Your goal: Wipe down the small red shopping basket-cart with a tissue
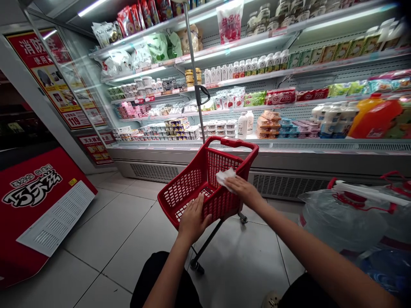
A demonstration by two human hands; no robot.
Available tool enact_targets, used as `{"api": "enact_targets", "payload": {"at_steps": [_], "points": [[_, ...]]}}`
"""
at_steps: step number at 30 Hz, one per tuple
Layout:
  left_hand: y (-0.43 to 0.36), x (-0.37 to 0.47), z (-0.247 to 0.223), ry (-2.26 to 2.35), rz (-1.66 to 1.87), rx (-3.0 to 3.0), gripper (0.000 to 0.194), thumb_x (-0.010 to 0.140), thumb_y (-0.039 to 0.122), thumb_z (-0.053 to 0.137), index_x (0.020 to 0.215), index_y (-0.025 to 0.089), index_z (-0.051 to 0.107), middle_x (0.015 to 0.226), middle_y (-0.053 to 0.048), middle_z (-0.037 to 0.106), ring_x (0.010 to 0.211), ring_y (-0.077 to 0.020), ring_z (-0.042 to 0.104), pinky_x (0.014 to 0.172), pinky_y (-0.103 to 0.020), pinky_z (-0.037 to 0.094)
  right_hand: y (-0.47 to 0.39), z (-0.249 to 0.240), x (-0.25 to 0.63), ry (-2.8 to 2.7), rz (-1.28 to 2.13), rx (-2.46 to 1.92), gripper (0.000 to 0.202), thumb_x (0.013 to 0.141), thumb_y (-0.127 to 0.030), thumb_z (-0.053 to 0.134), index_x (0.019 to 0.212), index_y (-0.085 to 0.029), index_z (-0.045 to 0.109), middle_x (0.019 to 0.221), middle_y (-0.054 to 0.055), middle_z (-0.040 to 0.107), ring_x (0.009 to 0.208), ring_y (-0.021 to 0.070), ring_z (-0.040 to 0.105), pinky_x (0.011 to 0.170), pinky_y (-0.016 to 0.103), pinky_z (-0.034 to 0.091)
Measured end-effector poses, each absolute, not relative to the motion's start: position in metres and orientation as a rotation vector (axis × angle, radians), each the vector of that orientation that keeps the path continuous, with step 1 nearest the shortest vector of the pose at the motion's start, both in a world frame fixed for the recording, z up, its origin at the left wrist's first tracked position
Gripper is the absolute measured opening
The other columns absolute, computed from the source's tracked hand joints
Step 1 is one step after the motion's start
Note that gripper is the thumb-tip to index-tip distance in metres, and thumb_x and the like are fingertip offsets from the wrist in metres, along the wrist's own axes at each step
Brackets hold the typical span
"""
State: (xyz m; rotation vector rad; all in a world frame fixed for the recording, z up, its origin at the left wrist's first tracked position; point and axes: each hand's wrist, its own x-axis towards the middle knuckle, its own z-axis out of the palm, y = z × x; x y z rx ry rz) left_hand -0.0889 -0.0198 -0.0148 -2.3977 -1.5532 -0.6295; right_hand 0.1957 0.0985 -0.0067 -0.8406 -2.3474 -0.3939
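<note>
A red plastic shopping cart [186, 188] on a wheeled metal frame stands in front of my knees. My right hand [239, 186] grips a crumpled white tissue [225, 175] at the cart's near side wall, close to the handle end. My left hand [193, 217] rests on the near rim with its fingers stretched out over the edge and nothing in them. Through the open top, the lattice floor of the basket shows between my hands.
An open dairy cooler [180, 156] with stocked shelves runs behind the cart. Large water bottles [346, 218] stand close on my right. At the left are a red freezer cabinet [38, 226] and a glass door. Pale floor tiles [125, 239] lie below.
</note>
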Motion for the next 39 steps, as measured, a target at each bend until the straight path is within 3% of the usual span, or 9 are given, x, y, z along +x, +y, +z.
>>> {"api": "enact_targets", "payload": {"at_steps": [6, 14, 20, 23, 26, 31, 39], "points": [[-0.025, -0.091, -0.004, -1.531, -0.677, -2.426, 0.067, 0.101, 0.043, 0.05, 0.162, 0.023, 0.03, 0.156, -0.006, 0.054, 0.142, -0.0233, 0.053, 0.127, -0.048, 0.031, 0.108, -0.002, 0.209, -2.288, -0.425, -0.975, 0.054, 0.093, -0.003, 0.048, 0.144, -0.019, 0.059, 0.149, 0.011, 0.06, 0.139, 0.0255, 0.055, 0.119, 0.048, 0.044], [-0.03, -0.117, 0.005, -1.483, -0.673, -2.451, 0.06, 0.101, 0.032, 0.048, 0.159, 0.029, 0.037, 0.155, 0.0, 0.055, 0.141, -0.0197, 0.054, 0.128, -0.045, 0.03, 0.103, 0.009, 0.217, -2.373, -0.464, -0.831, 0.064, 0.092, 0.001, 0.046, 0.15, -0.023, 0.053, 0.149, 0.007, 0.061, 0.137, 0.0208, 0.057, 0.123, 0.045, 0.04], [-0.032, -0.134, 0.004, -1.494, -0.728, -2.376, 0.052, 0.103, 0.035, 0.047, 0.154, 0.03, 0.046, 0.142, -0.001, 0.066, 0.13, -0.022, 0.064, 0.123, -0.048, 0.038, 0.12, 0.045, 0.29, -2.178, -0.587, -1.125, 0.062, 0.091, 0.002, 0.042, 0.147, -0.02, 0.057, 0.148, 0.011, 0.061, 0.136, 0.0258, 0.058, 0.119, 0.049, 0.044], [-0.029, -0.121, 0.004, -1.549, -0.748, -2.292, 0.052, 0.104, 0.043, 0.049, 0.153, 0.027, 0.049, 0.137, -0.005, 0.07, 0.128, -0.0262, 0.065, 0.125, -0.056, 0.032, 0.107, 0.04, 0.277, -2.172, -0.59, -1.144, 0.056, 0.092, 0.0, 0.045, 0.144, -0.017, 0.06, 0.147, 0.012, 0.061, 0.137, 0.0269, 0.057, 0.119, 0.049, 0.044], [-0.021, -0.091, 0.006, -1.53, -0.743, -2.264, 0.057, 0.104, 0.047, 0.048, 0.157, 0.026, 0.043, 0.149, -0.006, 0.06, 0.139, -0.0291, 0.056, 0.127, -0.06, 0.026, 0.088, 0.025, 0.239, -2.284, -0.553, -1.0, 0.054, 0.093, -0.001, 0.047, 0.143, -0.017, 0.06, 0.147, 0.011, 0.062, 0.138, 0.0255, 0.056, 0.12, 0.047, 0.044], [-0.01, -0.059, 0.001, -1.503, -0.691, -2.342, 0.069, 0.102, 0.05, 0.05, 0.164, 0.027, 0.027, 0.165, -0.006, 0.04, 0.147, -0.0277, 0.047, 0.118, -0.047, 0.043, 0.075, 0.022, 0.223, -2.387, -0.514, -0.837, 0.055, 0.095, -0.002, 0.047, 0.145, -0.02, 0.058, 0.146, 0.007, 0.063, 0.136, 0.022, 0.057, 0.122, 0.046, 0.041], [-0.017, -0.071, -0.001, -1.458, -0.659, -2.421, 0.078, 0.101, 0.051, 0.053, 0.166, 0.029, 0.016, 0.165, -0.005, 0.04, 0.147, -0.0269, 0.046, 0.116, -0.044, 0.045, 0.103, 0.053, 0.314, -2.106, -0.622, -1.193, 0.064, 0.089, 0.002, 0.041, 0.146, -0.021, 0.058, 0.15, 0.009, 0.06, 0.137, 0.0254, 0.057, 0.12, 0.049, 0.042]]}}
